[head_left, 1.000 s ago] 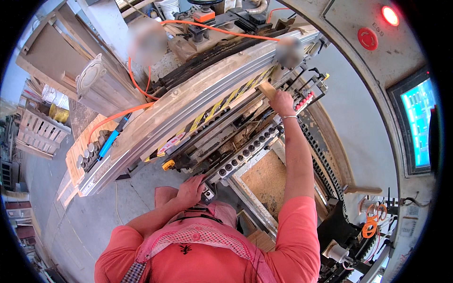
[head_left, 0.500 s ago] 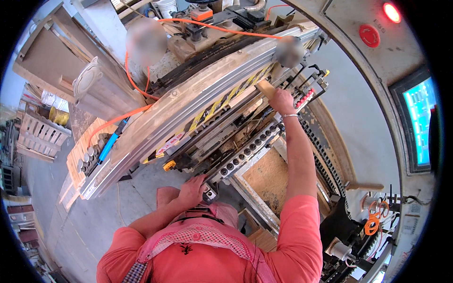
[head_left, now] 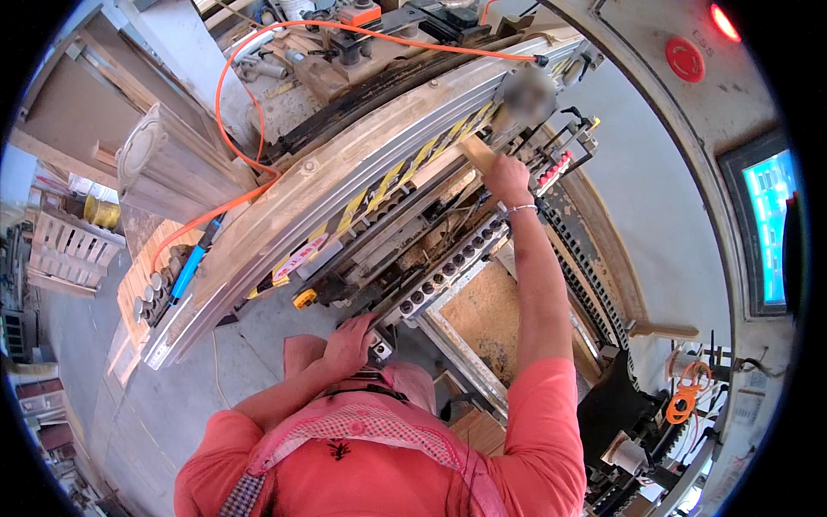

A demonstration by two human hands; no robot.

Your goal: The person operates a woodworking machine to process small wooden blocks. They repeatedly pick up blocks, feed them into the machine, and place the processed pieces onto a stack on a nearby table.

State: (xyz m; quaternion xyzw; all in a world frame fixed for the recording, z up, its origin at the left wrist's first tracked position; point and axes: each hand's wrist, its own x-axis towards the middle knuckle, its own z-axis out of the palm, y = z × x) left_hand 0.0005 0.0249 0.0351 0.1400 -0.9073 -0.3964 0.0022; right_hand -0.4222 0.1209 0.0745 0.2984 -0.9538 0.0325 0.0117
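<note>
My right hand [head_left: 506, 183] reaches far out over a woodworking machine, its fingers closed around a pale wooden strip [head_left: 478, 154]. The strip's far end points toward the black-and-yellow striped edge [head_left: 379, 196] of the machine. My left hand [head_left: 349, 345] rests near my waist on the near end of a metal rail [head_left: 382, 345], and its fingers lie over the corner; the fingertips are partly hidden. A row of dark round rollers [head_left: 439, 283] runs along the rail between both hands. Wood chips [head_left: 422, 250] lie inside the machine beside the rollers.
An orange hose [head_left: 220, 112] loops over the long beam [head_left: 284, 202]. Below the rollers sits a sawdust-covered panel [head_left: 482, 323]. A lit screen [head_left: 769, 228] and a red stop button [head_left: 685, 59] are at right. A yellow-and-black piece [head_left: 305, 298] juts out near my left hand.
The view has shifted slightly. My right hand, still gripping the wooden strip, appears a little farther left; my left hand stays on the rail end. A blurred patch at upper left is gone.
</note>
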